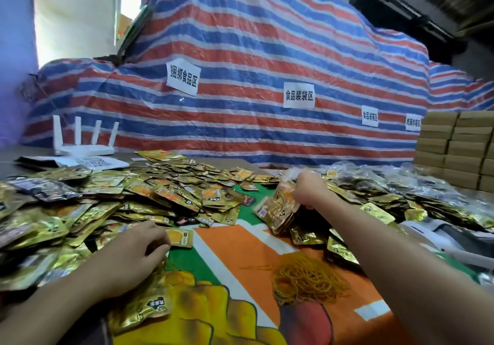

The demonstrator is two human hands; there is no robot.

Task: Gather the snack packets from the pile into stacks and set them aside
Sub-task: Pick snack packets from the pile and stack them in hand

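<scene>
Gold pkt pile left, upright stack mid-table

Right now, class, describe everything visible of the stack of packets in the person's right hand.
The stack of packets is a thick bundle of shiny gold foil sachets with orange print, one showing a white barcode patch. The right hand grips its top from above, holding it tilted, its lower end near the printed table cover beside loose packets.

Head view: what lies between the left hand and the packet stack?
Head view: a loose snack packet by the left hand, then bare printed cloth to the packet stack.
</scene>
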